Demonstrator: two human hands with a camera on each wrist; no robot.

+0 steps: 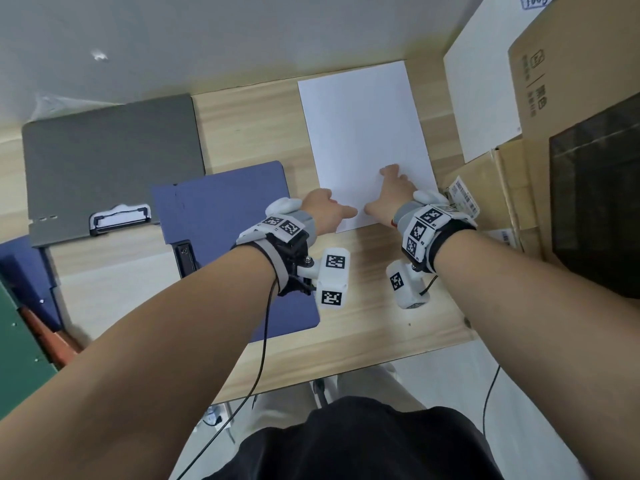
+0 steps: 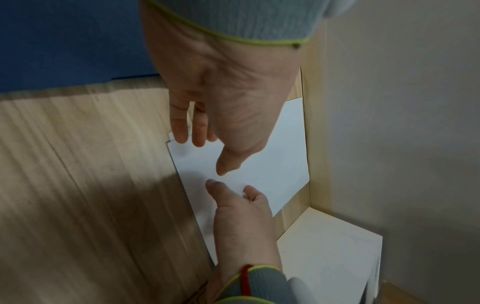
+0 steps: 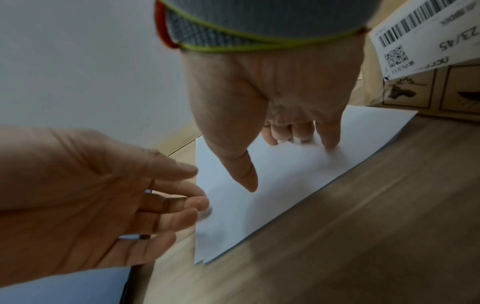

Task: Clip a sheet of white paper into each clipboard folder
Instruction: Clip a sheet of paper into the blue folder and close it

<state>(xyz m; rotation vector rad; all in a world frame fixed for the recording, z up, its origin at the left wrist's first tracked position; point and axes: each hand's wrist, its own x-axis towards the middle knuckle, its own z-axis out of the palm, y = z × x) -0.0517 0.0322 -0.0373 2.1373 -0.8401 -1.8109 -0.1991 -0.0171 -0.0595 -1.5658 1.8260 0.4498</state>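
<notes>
We're pressing our flat right hand on the paper stack, left hand loose at its corner, so peeling just one sheet is probably key.

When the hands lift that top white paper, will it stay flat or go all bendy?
Probably bendy: the white paper looks very thin, so it should droop if lifted by one edge. It lies on a small stack with offset corners, so it may slide over the sheets below. The right hand rests fingertips on it, the left hand reaches its near corner; both look open.
</notes>
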